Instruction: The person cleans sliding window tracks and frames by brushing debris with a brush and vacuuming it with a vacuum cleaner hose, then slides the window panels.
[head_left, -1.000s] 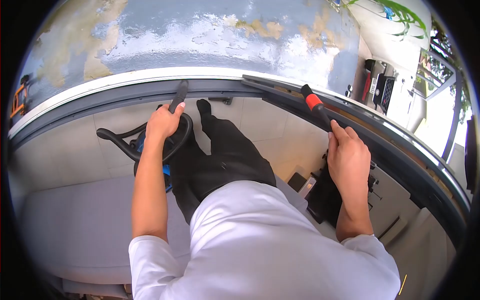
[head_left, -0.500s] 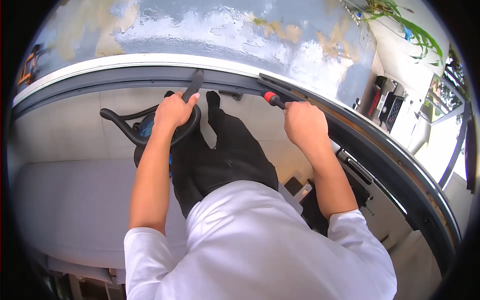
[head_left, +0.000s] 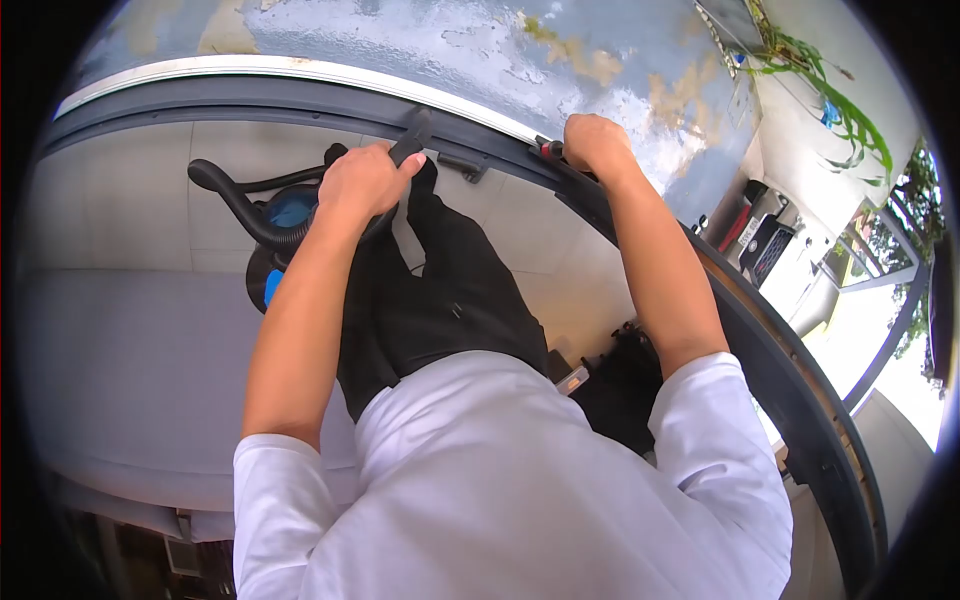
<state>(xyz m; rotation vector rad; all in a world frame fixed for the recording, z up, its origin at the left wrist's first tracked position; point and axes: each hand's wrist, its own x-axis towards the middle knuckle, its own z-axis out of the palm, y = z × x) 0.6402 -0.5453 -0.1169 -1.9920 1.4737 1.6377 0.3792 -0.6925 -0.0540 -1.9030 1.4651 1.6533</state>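
My left hand (head_left: 360, 185) is closed around a black vacuum cleaner nozzle (head_left: 412, 138), whose tip rests on the dark window frame track (head_left: 260, 97). A ribbed black hose (head_left: 238, 215) curves away below that hand, over a black and blue vacuum cleaner (head_left: 268, 285) on the floor. My right hand (head_left: 597, 145) is wrapped round a small brush with a black handle and red band (head_left: 552, 150). The brush's head is against the track, to the right of the nozzle; its bristles are too hidden to make out.
A grey sofa (head_left: 150, 370) lies to the left behind me. Beyond the frame is a grey-blue surface with peeling patches (head_left: 450, 50). Green plant leaves (head_left: 850, 120) hang at the upper right. A black bag-like item (head_left: 625, 390) sits near my right side.
My right hand with the brush has moved up and forward against the track. The left hand and nozzle have shifted slightly right and up, and the view has tilted a little.
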